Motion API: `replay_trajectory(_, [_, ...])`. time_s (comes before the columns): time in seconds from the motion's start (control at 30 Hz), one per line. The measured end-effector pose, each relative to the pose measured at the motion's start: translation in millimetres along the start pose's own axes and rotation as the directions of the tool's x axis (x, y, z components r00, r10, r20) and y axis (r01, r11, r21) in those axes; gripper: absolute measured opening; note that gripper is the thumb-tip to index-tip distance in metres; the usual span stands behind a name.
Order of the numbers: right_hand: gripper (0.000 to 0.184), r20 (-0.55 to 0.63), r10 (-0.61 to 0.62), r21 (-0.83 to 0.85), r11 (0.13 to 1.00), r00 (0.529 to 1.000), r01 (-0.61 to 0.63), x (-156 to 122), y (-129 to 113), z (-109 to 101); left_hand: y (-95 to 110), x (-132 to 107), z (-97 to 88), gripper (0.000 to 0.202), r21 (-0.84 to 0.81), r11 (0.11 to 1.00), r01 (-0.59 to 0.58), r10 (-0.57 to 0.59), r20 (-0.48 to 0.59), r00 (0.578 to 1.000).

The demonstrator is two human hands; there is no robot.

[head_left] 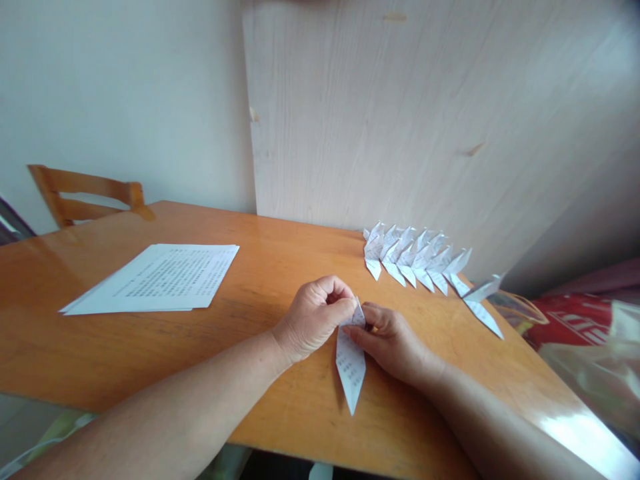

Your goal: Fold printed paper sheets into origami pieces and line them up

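A long, pointed piece of folded printed paper [351, 365] lies on the orange wooden table [125, 347] with its tip toward me. My left hand [313, 319] is curled and pinches the upper end of that folded paper. My right hand [390, 341] pinches the same upper end from the other side, fingers pressed together. A row of several finished folded paper pieces [417, 259] lies beyond my hands near the wooden board, with one more folded piece [483, 303] set apart at the right.
A stack of printed sheets [160, 279] lies at the left of the table. A wooden chair back [85, 193] stands behind the far left corner. A pale wooden board [425, 113] leans behind the table. A red plastic bag [585, 333] sits off the right edge.
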State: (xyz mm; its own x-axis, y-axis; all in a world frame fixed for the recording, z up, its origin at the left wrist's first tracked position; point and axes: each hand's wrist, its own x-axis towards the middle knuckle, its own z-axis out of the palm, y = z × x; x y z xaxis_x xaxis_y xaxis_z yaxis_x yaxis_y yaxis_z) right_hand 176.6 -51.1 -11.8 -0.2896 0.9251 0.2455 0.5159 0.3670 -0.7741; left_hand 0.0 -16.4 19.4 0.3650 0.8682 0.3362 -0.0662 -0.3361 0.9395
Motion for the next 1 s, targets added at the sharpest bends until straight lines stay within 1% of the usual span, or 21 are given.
replay_trajectory(0.23, [0.017,0.000,0.047,0.021,0.999,0.999,-0.047,-1,1,0,7,2,-1.8,0.011,-0.083,0.997,0.000,-0.004,-0.046,0.999])
replay_trajectory(0.37, [0.016,-0.008,0.051,0.009,0.999,0.999,-0.051,-1,3,0,8,5,-5.9,0.013,-0.093,0.996,-0.007,-0.001,-0.093,0.996])
replay_trajectory(0.47, [0.015,0.003,0.043,0.000,0.999,0.999,-0.043,-1,3,-1,5,7,-8.0,0.014,-0.075,0.997,-0.006,-0.001,-0.097,0.995])
replay_trajectory(0.67, [0.014,-0.005,0.017,-0.018,1.000,1.000,-0.017,-1,2,-1,-1,8,-9.0,0.021,-0.044,0.999,0.028,-0.030,-0.042,0.999])
replay_trajectory(0.8, [0.014,-0.003,0.024,-0.018,1.000,1.000,-0.024,-1,2,-2,-3,7,-10.7,0.025,-0.009,0.999,0.038,-0.037,0.032,0.999])
replay_trajectory(0.87, [0.014,-0.006,0.024,-0.011,1.000,1.000,-0.024,0,2,-2,-3,6,-11.0,0.024,0.020,0.999,0.048,-0.050,0.076,0.996])
replay_trajectory(1.0, [0.013,-0.042,0.009,-0.016,1.000,0.999,-0.010,1,4,-3,-4,5,-8.8,0.015,0.076,0.993,0.094,-0.105,0.150,0.983])
